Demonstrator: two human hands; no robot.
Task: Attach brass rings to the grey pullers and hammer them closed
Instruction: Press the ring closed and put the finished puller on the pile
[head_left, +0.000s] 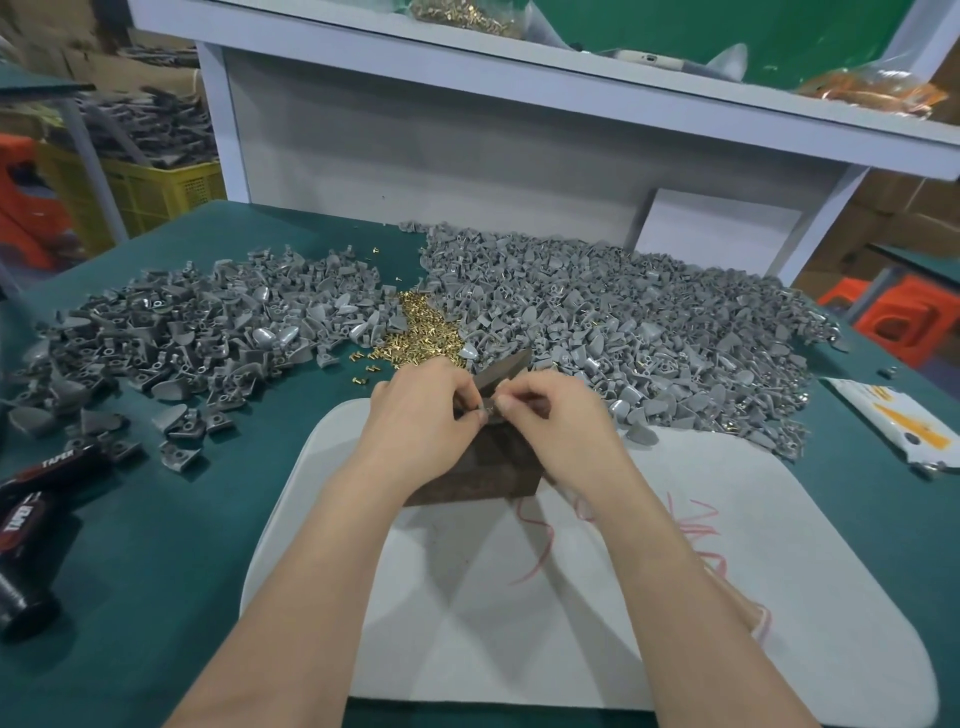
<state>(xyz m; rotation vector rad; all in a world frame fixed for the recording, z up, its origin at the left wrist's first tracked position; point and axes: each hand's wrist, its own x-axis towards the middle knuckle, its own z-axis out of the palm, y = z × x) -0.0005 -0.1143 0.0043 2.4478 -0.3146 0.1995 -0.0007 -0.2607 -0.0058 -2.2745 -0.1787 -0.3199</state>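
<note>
On the green counter (156, 545), in the single head view, two bare hands meet above one dark brown block (483, 475) that stands on the far end of one white mat (571, 613). The left hand (415, 415) and the right hand (556, 415) both have their fingers curled, their tips pinching one grey puller (506, 367) between them; its pointed end sticks up and away from the fingers. Whether a brass ring is also pinched there cannot be told, the spot being too small and partly covered. Beyond the hands lie two heaps of grey pullers, the left heap (208, 327) looser and the right heap (649, 332) larger and denser, with one pile of brass rings (421, 327) between them and a few strays just beside it. One black tool (36, 514) marked TAPER lies at the counter's left edge, and one white and yellow packet (893, 423) at its right. On the shelf (571, 67) above are two bags of small metal parts.
</note>
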